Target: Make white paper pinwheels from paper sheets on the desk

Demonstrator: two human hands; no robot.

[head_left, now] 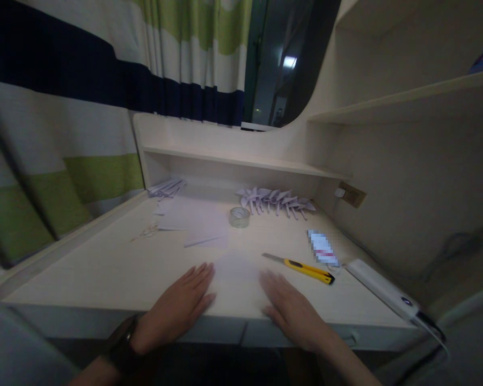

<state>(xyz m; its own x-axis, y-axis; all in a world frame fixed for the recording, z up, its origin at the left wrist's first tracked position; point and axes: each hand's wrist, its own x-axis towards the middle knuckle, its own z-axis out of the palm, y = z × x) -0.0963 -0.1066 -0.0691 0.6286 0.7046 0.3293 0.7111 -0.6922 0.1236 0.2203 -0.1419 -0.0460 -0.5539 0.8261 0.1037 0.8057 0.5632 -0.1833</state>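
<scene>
A small sheet of white paper (pixel 237 267) lies on the desk between my hands. At its left side my left hand (pixel 187 303) rests with fingers stretched out, holding nothing. On the other side my right hand (pixel 288 312) is slightly blurred by motion, its fingers extended and nothing in its grasp. A yellow utility knife (pixel 309 272) with its blade out lies just beyond my right hand. Further back stands a roll of clear tape (pixel 239 217). Behind my left hand there is a thin rolled paper stick (pixel 205 240) on more white paper (pixel 189 212).
Several paper pinwheels (pixel 276 201) line the desk's back right. A bundle of paper sticks (pixel 167 187) lies at the back left, near scissors (pixel 147 233) that look blurred. On the right are a phone (pixel 322 247) and a white power strip (pixel 380 287) with a cable.
</scene>
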